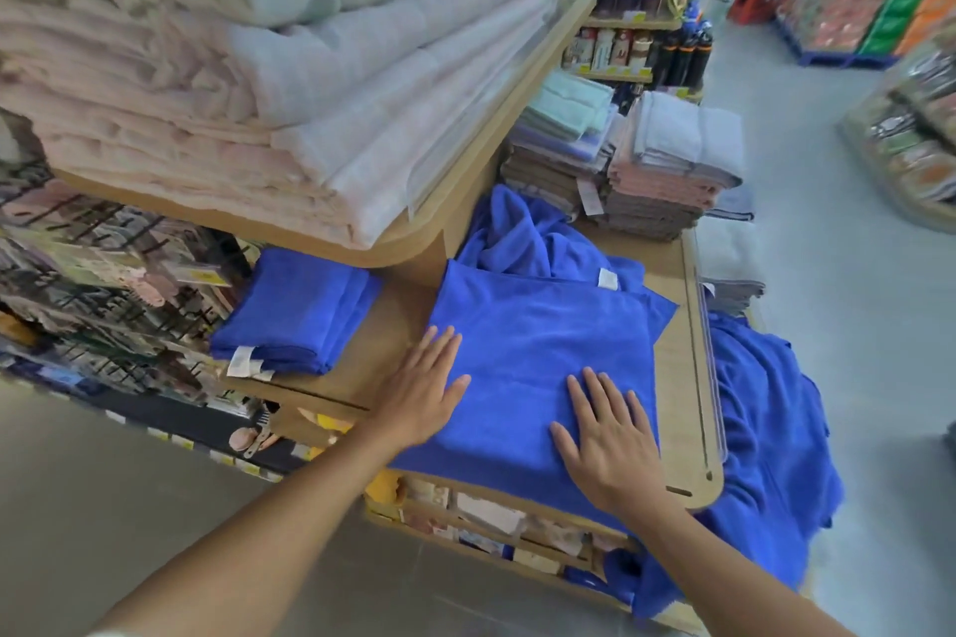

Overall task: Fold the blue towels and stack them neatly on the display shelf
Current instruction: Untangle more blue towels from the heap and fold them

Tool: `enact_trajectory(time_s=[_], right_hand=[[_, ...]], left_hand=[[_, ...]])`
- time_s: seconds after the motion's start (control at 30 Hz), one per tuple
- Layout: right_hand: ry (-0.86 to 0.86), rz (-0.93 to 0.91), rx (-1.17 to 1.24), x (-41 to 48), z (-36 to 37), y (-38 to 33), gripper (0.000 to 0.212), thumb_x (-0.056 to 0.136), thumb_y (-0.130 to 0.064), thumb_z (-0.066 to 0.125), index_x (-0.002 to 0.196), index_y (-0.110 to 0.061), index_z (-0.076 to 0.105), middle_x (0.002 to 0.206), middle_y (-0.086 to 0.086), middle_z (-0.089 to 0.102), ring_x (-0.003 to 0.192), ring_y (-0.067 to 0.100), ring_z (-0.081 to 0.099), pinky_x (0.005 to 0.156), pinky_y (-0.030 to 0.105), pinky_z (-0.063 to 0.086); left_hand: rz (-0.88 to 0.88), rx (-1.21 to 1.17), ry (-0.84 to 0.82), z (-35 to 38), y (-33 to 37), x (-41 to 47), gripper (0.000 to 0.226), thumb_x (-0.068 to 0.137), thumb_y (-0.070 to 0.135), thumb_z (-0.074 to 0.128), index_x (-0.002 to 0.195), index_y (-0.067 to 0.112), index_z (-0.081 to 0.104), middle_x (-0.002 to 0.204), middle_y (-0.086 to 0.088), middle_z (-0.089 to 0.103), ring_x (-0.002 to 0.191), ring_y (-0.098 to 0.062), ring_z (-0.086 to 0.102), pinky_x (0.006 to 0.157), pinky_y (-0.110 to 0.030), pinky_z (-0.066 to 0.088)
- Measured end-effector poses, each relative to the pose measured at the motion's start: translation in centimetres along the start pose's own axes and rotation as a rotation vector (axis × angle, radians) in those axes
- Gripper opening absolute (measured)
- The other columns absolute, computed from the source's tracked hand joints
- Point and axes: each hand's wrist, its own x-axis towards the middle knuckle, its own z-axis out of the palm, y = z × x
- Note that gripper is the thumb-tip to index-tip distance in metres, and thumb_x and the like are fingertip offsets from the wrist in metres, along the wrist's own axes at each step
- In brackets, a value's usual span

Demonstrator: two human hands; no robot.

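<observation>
Pressing flat, both hands lie spread on the half-folded blue towel (pixel 538 357) on the display shelf (pixel 677 378): left hand (pixel 421 391) at its left edge, right hand (pixel 608 445) near the front, likely smoothing creases before the next fold. A finished folded stack (pixel 295 313) waits just beside it.

Zero readable txt tbh. The white tag (pixel 243 361) on the folded blue stack (pixel 295 310) at 9 o'clock, another tag (pixel 608 278) toward 3, and yellow price strips (pixel 633 77) at 1 are all too blurry, no nos legible.
</observation>
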Motion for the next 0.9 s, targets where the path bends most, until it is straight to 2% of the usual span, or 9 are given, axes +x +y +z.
enact_trajectory(time_s=[0.13,0.27,0.33,0.43,0.5,0.6,0.67,0.77,0.9], right_hand=[[0.03,0.012,0.021,0.2,0.3,0.1,0.078,0.099,-0.071,0.006,0.163,-0.028,0.017,0.171,-0.005,0.012,0.158,0.017,0.006,0.126,0.041,-0.002],[0.067,0.025,0.043,0.0,-0.2,-0.1,0.074,0.1,-0.07,0.015,0.16,-0.029,0.029,0.168,-0.007,0.024,0.156,0.016,0.018,0.125,0.04,0.004],[0.038,0.031,0.092,0.7,-0.9,0.3,0.068,0.099,-0.069,0.021,0.154,-0.034,0.04,0.162,-0.012,0.034,0.151,0.014,0.029,0.121,0.038,0.019],[0.04,0.149,0.386,5.2,-3.8,2.7,0.036,0.099,-0.052,0.042,0.124,-0.035,0.062,0.132,-0.01,0.059,0.123,0.017,0.058,0.096,0.035,0.045],[0.12,0.257,0.515,9.3,-6.0,5.3,0.032,0.101,-0.027,0.052,0.131,-0.023,0.06,0.135,0.003,0.058,0.12,0.026,0.06,0.095,0.038,0.046],[0.09,0.369,0.483,13.8,-7.9,8.4,0.05,0.099,-0.01,0.048,0.149,-0.011,0.046,0.15,0.014,0.048,0.128,0.035,0.054,0.1,0.043,0.047],[-0.004,0.401,0.482,15.5,-8.2,9.5,0.054,0.096,-0.006,0.048,0.15,-0.01,0.044,0.148,0.016,0.051,0.121,0.038,0.06,0.095,0.047,0.052],[-0.058,0.403,0.52,16.8,-8.0,10.7,0.039,0.095,-0.009,0.05,0.132,-0.012,0.063,0.123,0.014,0.069,0.094,0.035,0.07,0.082,0.043,0.058],[-0.033,0.376,0.493,17.2,-8.1,11.9,0.017,0.094,-0.022,0.064,0.109,-0.02,0.073,0.097,0.001,0.071,0.087,0.022,0.066,0.069,0.03,0.045]], left_hand=[[-0.031,0.124,-0.04,1.2,-1.9,1.6,0.068,0.105,0.054,0.03,0.162,0.023,0.01,0.17,0.008,0.001,0.156,-0.011,-0.003,0.126,-0.037,0.007],[0.026,-0.092,0.202,1.0,-2.7,2.9,0.056,0.098,0.039,0.056,0.146,0.013,0.047,0.154,-0.003,0.043,0.142,-0.025,0.042,0.112,-0.04,0.038],[-0.025,-0.193,0.31,-0.3,-3.0,4.5,0.054,0.092,0.029,0.069,0.138,0.006,0.053,0.141,-0.011,0.053,0.128,-0.033,0.053,0.103,-0.043,0.044],[-0.175,-0.256,0.287,-2.7,-3.5,8.7,0.066,0.09,0.036,0.071,0.142,0.003,0.048,0.143,-0.018,0.053,0.133,-0.036,0.049,0.11,-0.048,0.04],[-0.246,-0.392,0.176,-3.7,-3.5,11.5,0.059,0.091,0.045,0.068,0.136,0.009,0.055,0.138,-0.012,0.06,0.13,-0.031,0.054,0.11,-0.047,0.041],[-0.292,-0.469,0.138,-3.9,-2.9,14.0,0.046,0.09,0.051,0.067,0.116,0.012,0.068,0.117,-0.008,0.071,0.113,-0.03,0.064,0.104,-0.047,0.047],[-0.325,-0.513,0.166,-3.6,-2.4,14.6,0.042,0.089,0.048,0.071,0.112,0.013,0.068,0.112,-0.005,0.072,0.109,-0.028,0.065,0.102,-0.046,0.048],[-0.403,-0.577,0.215,-3.2,-2.4,14.9,0.036,0.084,0.046,0.075,0.108,0.021,0.064,0.113,-0.002,0.07,0.109,-0.027,0.065,0.102,-0.046,0.048],[-0.399,-0.527,0.241,-2.7,-2.8,14.4,0.04,0.084,0.045,0.074,0.115,0.023,0.062,0.114,-0.001,0.07,0.107,-0.027,0.065,0.101,-0.049,0.049]])
